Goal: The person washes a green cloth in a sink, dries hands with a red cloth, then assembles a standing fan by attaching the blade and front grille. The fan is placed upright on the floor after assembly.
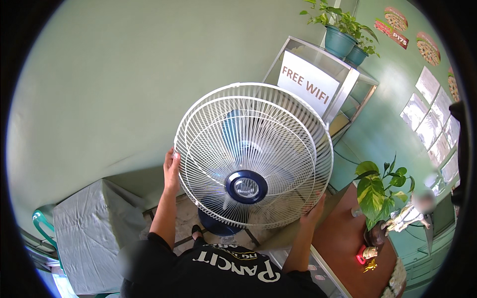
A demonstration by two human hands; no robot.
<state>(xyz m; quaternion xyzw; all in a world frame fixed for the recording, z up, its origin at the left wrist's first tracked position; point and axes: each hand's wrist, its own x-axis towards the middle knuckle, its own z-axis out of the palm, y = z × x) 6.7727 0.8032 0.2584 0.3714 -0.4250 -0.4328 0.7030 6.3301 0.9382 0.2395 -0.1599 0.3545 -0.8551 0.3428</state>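
Note:
A large electric fan [247,186] faces me, with a round white wire grille [208,164], a dark blue centre cap and blue blades [231,131] showing through the wires. At the grille's left rim, my left hand [171,170] is closed round the edge, its fingers partly behind it. My right hand [313,212] grips the lower right rim, with some fingers hidden by the wires. Below the grille, the fan's dark blue base [218,223] stands on the tiled floor.
Left stands a grey-covered table [82,233] beside a green chair [42,223]. On the right, a brown tabletop [338,233] bears a leafy plant [375,196], a statue [403,218] and small figurines [369,253]. Behind the fan, a glass cabinet [355,79] carries potted plants [340,40].

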